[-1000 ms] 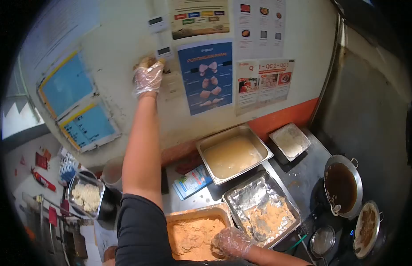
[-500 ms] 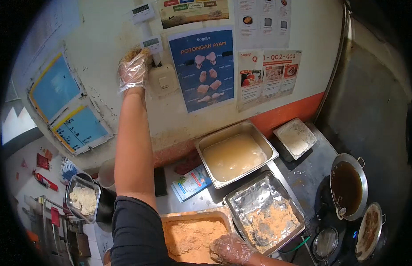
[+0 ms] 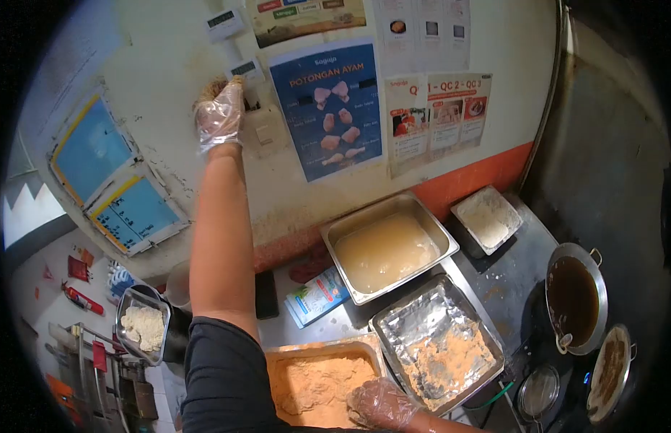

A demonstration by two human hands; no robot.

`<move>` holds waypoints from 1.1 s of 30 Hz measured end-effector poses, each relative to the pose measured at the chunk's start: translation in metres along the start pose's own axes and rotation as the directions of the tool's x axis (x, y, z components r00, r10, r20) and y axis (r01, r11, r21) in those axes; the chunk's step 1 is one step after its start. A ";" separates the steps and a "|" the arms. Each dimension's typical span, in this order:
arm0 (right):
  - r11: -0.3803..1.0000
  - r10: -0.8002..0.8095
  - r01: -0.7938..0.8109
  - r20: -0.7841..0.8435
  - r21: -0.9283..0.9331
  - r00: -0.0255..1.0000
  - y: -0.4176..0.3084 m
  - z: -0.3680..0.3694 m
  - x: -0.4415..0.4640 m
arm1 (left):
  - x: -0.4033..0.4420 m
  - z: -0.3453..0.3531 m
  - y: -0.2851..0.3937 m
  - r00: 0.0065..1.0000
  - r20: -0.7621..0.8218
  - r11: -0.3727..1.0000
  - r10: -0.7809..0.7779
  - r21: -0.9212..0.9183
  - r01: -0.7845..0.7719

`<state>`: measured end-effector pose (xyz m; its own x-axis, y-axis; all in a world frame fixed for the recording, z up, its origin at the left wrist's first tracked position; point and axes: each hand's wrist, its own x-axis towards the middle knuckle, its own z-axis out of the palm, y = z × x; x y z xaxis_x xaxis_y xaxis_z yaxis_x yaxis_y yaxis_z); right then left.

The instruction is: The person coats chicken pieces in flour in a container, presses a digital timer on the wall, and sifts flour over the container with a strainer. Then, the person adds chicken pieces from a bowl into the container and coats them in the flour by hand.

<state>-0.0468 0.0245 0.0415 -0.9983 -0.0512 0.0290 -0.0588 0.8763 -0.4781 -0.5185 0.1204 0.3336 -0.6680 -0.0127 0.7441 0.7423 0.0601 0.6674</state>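
My left hand [image 3: 220, 119], in a clear plastic glove with crumb-coated fingers, reaches up to the wall. Its fingers are bent against the lower white digital timer [image 3: 245, 71], above a wall switch [image 3: 263, 132]. Low in the view, my right hand [image 3: 382, 404], gloved too, rests at the right side of a metal tray [image 3: 379, 353] of orange breading flour [image 3: 314, 379]. Its fingers curl into the flour; whatever they may hold is hidden. Beside this tray lies a foil-lined pan [image 3: 436, 289] with orange crumbs scattered in it.
Behind stands a deep steel pan [image 3: 454, 249] of cloudy liquid. A flour container [image 3: 487, 220] sits right of it. Far right are a wok of dark oil [image 3: 573, 303], a second pan [image 3: 611, 372] and a strainer [image 3: 539, 390]. A blue-white packet [image 3: 316, 297] and dark phone-like slab [image 3: 266, 294] lie nearby.
The whole view has shifted slightly, with the counter items sitting a little further right. My left hand stays at the timer, and my right hand remains in the flour tray.
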 end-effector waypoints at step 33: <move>1.000 -0.011 0.011 -0.023 -0.015 1.000 -0.001 0.007 -0.006 | 0.082 -0.011 0.067 0.991 0.046 0.988 -0.123 0.098 0.118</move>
<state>-0.0404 0.0209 0.0351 -0.9973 -0.0495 0.0548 -0.0693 0.8827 -0.4648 -0.5236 0.1126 0.4397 -0.7561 0.0261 0.6540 0.6493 0.1559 0.7444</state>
